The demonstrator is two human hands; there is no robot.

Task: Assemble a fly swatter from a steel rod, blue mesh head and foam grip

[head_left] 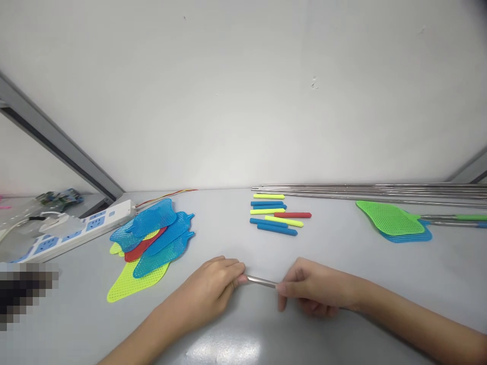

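Note:
A thin metal rod (262,281) runs between my two hands above the grey table. My left hand (220,281) is closed around its left end, and whatever lies inside that fist is hidden. My right hand (308,286) pinches the rod a little farther right between thumb and fingers. Beyond the hands lie several coloured plastic handles: yellow (268,211), blue (277,230) and red (292,215). To the left is an overlapping pile of fly swatter heads, with blue (163,253), red (144,246) and yellow (139,281) ones showing.
Several long metal rods (365,191) lie along the wall at the back right. In front of them rest a green fly swatter (395,218) and a blue one (409,237), partly overlapped. A white power strip (83,230) with a plugged-in cable stands at the left.

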